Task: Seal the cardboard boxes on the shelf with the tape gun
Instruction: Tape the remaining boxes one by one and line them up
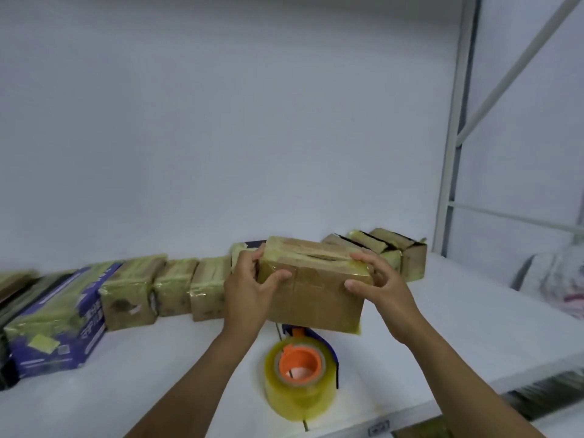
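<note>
I hold a brown cardboard box (313, 289) with yellowish tape on its top, lifted above the white shelf (458, 317). My left hand (249, 286) grips its left end, thumb on the front face. My right hand (379, 286) grips the right end, fingers on the top edge. The tape gun (300, 374), with an orange hub and a thick roll of clear yellowish tape, lies on the shelf just below the box, near the front edge.
A row of taped cardboard boxes (177, 289) runs along the back left, ending at a blue printed box (60, 327). More boxes (395, 254) stand behind on the right. A white metal upright (452, 153) frames the right side.
</note>
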